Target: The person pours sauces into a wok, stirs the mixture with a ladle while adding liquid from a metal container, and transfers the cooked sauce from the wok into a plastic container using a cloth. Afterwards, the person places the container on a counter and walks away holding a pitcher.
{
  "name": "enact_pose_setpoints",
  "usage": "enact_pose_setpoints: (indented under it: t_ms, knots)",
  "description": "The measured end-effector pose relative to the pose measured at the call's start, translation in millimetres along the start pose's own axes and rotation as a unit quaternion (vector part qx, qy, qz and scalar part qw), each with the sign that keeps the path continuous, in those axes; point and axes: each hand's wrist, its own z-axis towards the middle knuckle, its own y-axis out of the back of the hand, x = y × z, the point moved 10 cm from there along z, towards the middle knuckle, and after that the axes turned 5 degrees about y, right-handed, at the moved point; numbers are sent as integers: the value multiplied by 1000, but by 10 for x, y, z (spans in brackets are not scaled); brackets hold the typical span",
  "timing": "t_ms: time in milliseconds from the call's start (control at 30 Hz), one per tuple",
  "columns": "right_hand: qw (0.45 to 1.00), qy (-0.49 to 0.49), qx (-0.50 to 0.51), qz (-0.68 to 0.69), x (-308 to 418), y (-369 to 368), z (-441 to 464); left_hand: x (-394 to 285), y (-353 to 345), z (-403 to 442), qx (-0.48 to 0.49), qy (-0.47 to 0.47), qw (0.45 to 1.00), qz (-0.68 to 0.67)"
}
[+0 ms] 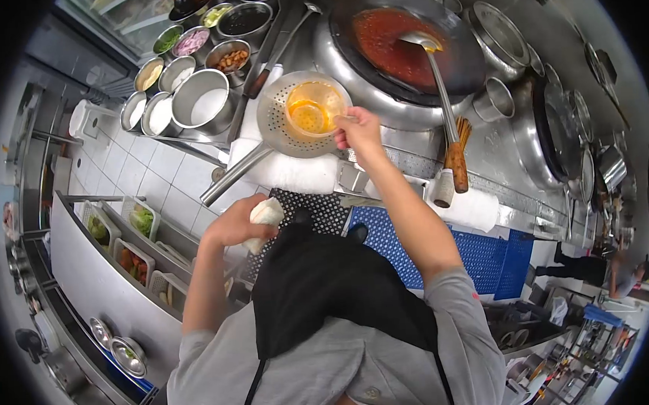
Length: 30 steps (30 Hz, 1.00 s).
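Note:
My right hand [359, 134] pinches the rim of a clear plastic bowl [313, 105] with some orange liquid in the bottom. The bowl rests in or just over a perforated metal strainer [269, 122], whose handle points down to the left. In my left hand [237, 222] is a bunched white cloth [265, 218], held low beside my black apron [314, 290]. Beyond the strainer, a dark wok [346, 42] holds red sauce [390, 44]. A ladle [443, 89] lies with its bowl in the sauce and its wooden handle toward me.
Steel containers of ingredients [203, 103] crowd the shelf at upper left. A second ladle [282, 52] lies beside them. A bamboo brush [460, 135] and folded white towel [477, 207] are at right. A lower counter [117, 262] holds vegetable bins. Another person [588, 267] stands far right.

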Motion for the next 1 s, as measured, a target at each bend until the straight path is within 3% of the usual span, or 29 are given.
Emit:
enact_pose_setpoints:
  t_ms: [167,267,333,400,467,500,600,633,700,733,767,867,900,1000]
  knots:
    - [997,-11,-6,-82,-311,-171,226,256,215,-170,-59,2,998,-20]
    - [970,90,-32,-223,76,50,78,161,345,-201,-91,-8,996,17]
    - [830,317,-61,-456,967,144,-352,25,433,-154,-109,-31,993,43]
    - [632,345,-88,-688,1509,301,-660,-192,532,-78,-170,-98,978,73]
    - [609,146,-94,-774,1552,886,-568,-267,600,-54,-224,-137,956,135]
    - [597,108,-106,-788,1430,1268,-487,-274,618,-10,-226,-116,953,164]
    - [738,26,-79,-669,1239,1914,-441,-243,645,75,-275,-107,915,274]
    - [732,214,-60,-643,1163,2033,-423,-155,626,111,-274,-88,911,294]
    - [906,49,-34,-420,1163,1907,-584,-21,586,205,-256,-29,912,319]
    - [957,-41,-16,-287,1087,1746,-659,49,570,246,-244,5,911,332]
    - [985,-17,-22,-169,1164,1704,-585,59,577,267,-249,14,910,331]
    - [997,-46,17,64,1061,2018,-25,67,615,276,-259,45,904,339]
    - [994,-42,12,103,1064,2070,75,-103,623,226,-291,7,899,326]
    - [995,-26,-31,91,905,2244,17,-450,613,10,-374,-34,907,188]
